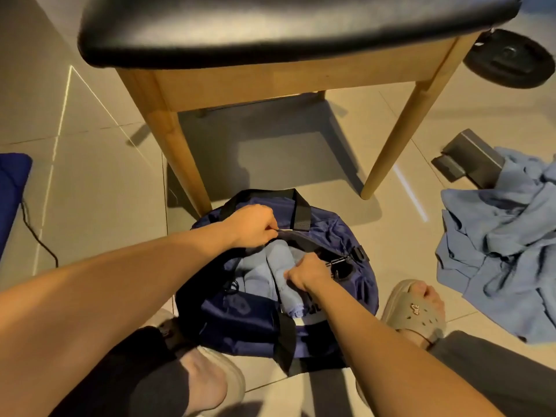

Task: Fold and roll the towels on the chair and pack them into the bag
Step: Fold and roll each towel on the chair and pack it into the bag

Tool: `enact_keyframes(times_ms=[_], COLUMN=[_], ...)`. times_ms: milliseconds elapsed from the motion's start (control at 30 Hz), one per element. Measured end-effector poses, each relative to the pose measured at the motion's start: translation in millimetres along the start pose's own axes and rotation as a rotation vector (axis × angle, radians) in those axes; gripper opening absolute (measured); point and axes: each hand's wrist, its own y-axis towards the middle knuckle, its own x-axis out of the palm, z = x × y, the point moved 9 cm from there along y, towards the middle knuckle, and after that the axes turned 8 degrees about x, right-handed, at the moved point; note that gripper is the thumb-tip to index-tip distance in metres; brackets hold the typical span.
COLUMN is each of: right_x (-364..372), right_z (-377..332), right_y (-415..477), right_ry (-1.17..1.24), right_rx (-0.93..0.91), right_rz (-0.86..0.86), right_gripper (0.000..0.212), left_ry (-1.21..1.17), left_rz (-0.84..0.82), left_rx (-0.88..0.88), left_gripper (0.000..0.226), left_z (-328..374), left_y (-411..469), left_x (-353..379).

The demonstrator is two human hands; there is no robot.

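Observation:
A navy duffel bag (337, 236) with black straps lies on the tiled floor between my feet, its top open. Rolled light blue towels (261, 272) lie inside it. My left hand (255, 225) pinches the bag's zipper pull at the far edge of the opening. My right hand (310, 273) is closed on the near side of the opening, next to the towels; which exact part it grips is hard to tell. The chair (270, 40) with a black padded seat and wooden legs stands just beyond the bag, and no towel shows on the part of the seat in view.
A crumpled pile of light blue cloth (505, 251) lies on the floor at the right, beside a grey metal stand (469, 159). A round black object (508, 57) sits behind the chair. A dark blue mat (12, 188) and a black cable (36, 233) lie at the left.

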Motion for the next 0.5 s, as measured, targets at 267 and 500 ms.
enact_keyframes(times_ms=[267, 500], right_x=[19.7, 14.9], right_z=[8.4, -2.5], right_y=[1.1, -2.6], right_ry=[0.318, 0.170], right_rx=[-0.095, -0.210], right_rz=[0.029, 0.006], right_gripper=[0.030, 0.047], left_ry=[-0.179, -0.047], left_rz=[0.110, -0.101], left_rx=[-0.034, -0.084], left_gripper=[0.014, 0.038], left_z=[8.2, 7.6], left_y=[-4.9, -11.2], left_x=[2.5, 44.6])
